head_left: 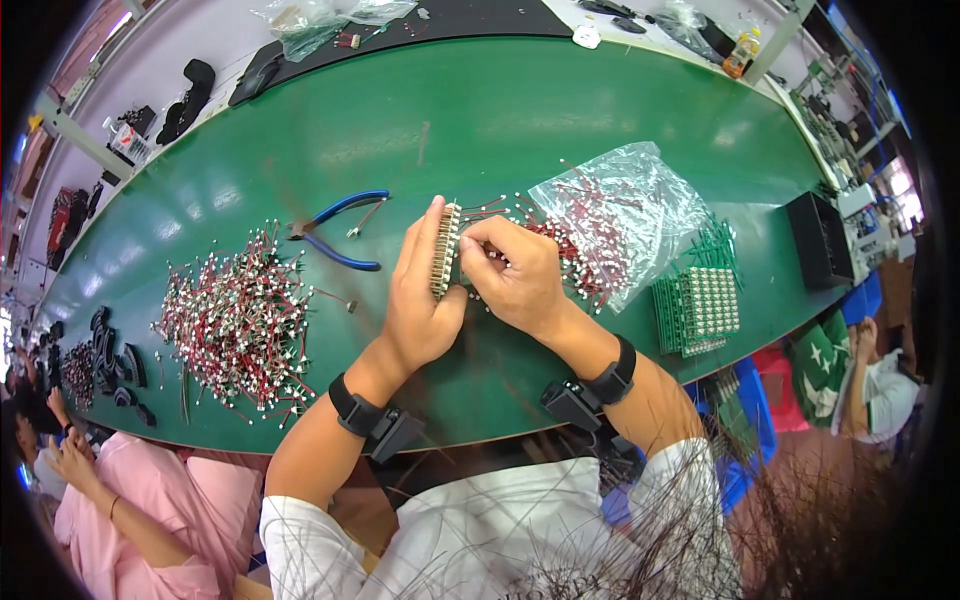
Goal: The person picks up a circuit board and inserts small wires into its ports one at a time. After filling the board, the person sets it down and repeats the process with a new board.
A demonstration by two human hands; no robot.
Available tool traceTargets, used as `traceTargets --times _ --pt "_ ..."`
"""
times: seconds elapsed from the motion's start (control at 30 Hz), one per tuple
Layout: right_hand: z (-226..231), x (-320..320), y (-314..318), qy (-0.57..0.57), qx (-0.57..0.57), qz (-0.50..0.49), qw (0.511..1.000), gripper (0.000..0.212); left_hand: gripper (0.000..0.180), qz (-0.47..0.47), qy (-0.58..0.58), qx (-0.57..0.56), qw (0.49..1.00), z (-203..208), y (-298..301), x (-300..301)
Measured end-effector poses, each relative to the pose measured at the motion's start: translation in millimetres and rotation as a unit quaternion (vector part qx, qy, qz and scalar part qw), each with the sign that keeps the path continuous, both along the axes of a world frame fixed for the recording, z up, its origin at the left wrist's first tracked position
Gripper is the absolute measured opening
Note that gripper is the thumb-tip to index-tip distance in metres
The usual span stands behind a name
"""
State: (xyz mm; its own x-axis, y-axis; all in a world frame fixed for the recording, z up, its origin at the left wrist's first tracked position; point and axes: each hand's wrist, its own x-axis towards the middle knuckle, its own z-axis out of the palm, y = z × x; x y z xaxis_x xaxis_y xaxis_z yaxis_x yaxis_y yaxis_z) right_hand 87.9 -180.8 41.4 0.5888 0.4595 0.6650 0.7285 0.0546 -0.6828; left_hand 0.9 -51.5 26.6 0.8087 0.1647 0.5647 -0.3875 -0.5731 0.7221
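Observation:
Above the middle of the green table, my left hand [412, 292] grips a narrow circuit board panel [445, 250], tilted so that a row of small pale parts faces right. My right hand [522, 277] is closed in a pinch at the panel's right side; what its fingertips hold, if anything, is hidden. Just beyond the right hand lie loose red wires with white connectors [585, 262], partly under a clear plastic bag [645, 205]. Blue-handled cutting pliers [335, 208] rest left of the panel, a short wire lead beside them.
A large heap of red and black wire leads [240, 320] covers the table's left part. Stacked green board panels [697, 308] stand at right, near a black bin [818, 240]. Black curved parts [115, 360] lie far left. A person in pink [150, 500] sits at left.

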Motion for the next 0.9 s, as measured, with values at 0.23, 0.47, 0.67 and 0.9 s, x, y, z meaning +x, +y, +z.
traceTargets --times 0.23,0.47,0.67,0.9 --pt "-1.5 -0.7 0.2 -0.013 -0.002 -0.011 1.0 0.002 0.083 0.003 -0.01 0.02 1.0 -0.9 0.6 0.6" --pt "-0.6 0.8 -2.1 0.0 -0.001 -0.005 1.0 0.003 0.081 -0.004 0.002 -0.018 1.0 2.2 -1.6 -1.0" --pt "-1.2 0.5 -0.5 0.004 -0.002 -0.001 1.0 0.002 0.081 -0.008 0.004 -0.012 1.0 0.5 0.4 -1.4" --pt "-1.1 0.3 -0.9 0.005 -0.003 -0.005 1.0 0.003 0.08 -0.006 0.013 -0.017 1.0 -1.2 0.6 -0.6"
